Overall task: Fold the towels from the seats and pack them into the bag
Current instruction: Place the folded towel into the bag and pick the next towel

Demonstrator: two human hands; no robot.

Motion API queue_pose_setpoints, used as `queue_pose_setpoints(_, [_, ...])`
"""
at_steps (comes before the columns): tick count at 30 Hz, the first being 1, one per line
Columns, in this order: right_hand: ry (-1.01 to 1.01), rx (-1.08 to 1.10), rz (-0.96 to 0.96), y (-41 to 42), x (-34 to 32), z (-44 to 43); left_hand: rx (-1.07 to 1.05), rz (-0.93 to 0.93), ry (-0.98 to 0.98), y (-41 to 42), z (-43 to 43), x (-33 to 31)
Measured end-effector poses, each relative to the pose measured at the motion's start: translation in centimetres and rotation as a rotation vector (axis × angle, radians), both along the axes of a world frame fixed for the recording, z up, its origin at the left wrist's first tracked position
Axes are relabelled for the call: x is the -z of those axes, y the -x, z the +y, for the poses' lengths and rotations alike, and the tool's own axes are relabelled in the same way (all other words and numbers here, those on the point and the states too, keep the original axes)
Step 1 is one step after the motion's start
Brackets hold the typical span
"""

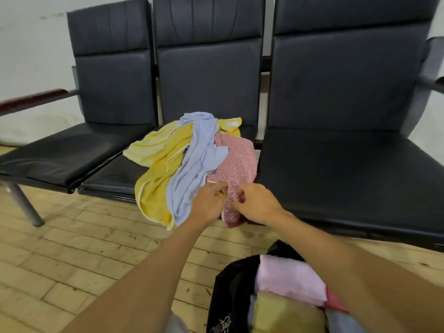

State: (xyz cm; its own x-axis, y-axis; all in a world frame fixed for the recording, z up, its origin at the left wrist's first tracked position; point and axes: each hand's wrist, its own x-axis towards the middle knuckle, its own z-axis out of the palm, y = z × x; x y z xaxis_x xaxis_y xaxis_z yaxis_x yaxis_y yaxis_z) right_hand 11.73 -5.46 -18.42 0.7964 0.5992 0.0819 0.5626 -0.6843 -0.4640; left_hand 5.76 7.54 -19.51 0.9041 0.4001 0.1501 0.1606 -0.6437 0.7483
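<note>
A heap of towels lies on the middle seat (115, 174): a yellow towel (153, 188), a pale yellow one (149, 147), a light blue towel (194, 164) and a pink patterned towel (237, 162). My left hand (209, 203) pinches the front edge of the pink patterned towel. My right hand (257, 203) grips the same towel just to the right, fingers curled into the cloth. The black bag (230, 289) stands open on the floor at the bottom, with folded lilac (290, 280), olive and blue towels inside.
Three dark padded seats stand in a row; the left seat (60, 159) and the right seat (348, 176) carry nothing. A wooden armrest (31, 99) juts out at the left, a metal leg (24, 205) below it. Wood flooring (72, 260) lies in front.
</note>
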Motion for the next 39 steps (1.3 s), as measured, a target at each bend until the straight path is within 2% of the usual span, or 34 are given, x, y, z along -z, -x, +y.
queue_pose_setpoints(2, [0.012,0.024,-0.074,0.2,0.5,0.4,0.018,-0.012,0.029,0.3,0.1,0.1])
queue_pose_setpoints(5, [-0.094,0.075,0.008,-0.4,0.4,0.3,0.017,0.008,0.023,0.1,0.6,0.5])
queue_pose_setpoints(11, [-0.678,0.251,0.271,-2.5,-2.3,-1.7,-0.046,0.103,-0.217,-0.5,1.3,1.4])
queue_pose_setpoints(14, [-1.01,0.335,0.47,-3.2,-3.5,-3.1,-0.081,0.11,-0.251,-0.8,1.0,1.4])
queue_pose_setpoints(16, [-1.16,0.381,0.563,-3.6,-4.1,-4.2,-0.116,0.096,-0.263,-1.1,0.8,1.3])
queue_pose_setpoints(18, [-1.206,0.414,0.589,-3.7,-4.4,-5.1,-0.169,0.06,-0.298,-1.3,0.6,1.2])
queue_pose_setpoints(22, [-1.087,0.36,0.522,-3.5,-3.8,-6.1,-0.256,-0.028,-0.418,-1.5,0.1,0.4])
queue_pose_setpoints(24, [-1.009,0.306,0.467,-3.5,-3.4,-6.3,-0.287,0.032,-0.453,-1.5,0.4,0.5])
queue_pose_setpoints(27, [-0.784,0.229,0.266,-3.5,-3.3,-6.9,-0.217,0.223,-0.463,-1.1,0.9,1.4])
queue_pose_setpoints(30, [-0.456,0.104,0.044,-3.5,-3.3,-7.9,-0.185,0.297,-0.474,-1.1,1.2,1.9])
queue_pose_setpoints(32, [-0.047,-0.016,-0.122,-3.3,-3.5,-8.9,-0.193,0.295,-0.448,-1.2,1.2,1.8])
queue_pose_setpoints(34, [0.362,-0.049,-0.287,-3.3,-3.7,-9.9,-0.196,0.303,-0.468,-1.2,1.3,1.8])
queue_pose_setpoints(36, [0.5,0.004,-0.37,-3.5,-3.6,-11.1,-0.187,0.31,-0.476,-1.1,1.3,1.9])
queue_pose_setpoints(39, [0.494,0.095,-0.397,-3.6,-2.7,-12.5,-0.196,0.292,-0.474,-1.0,1.1,1.7])
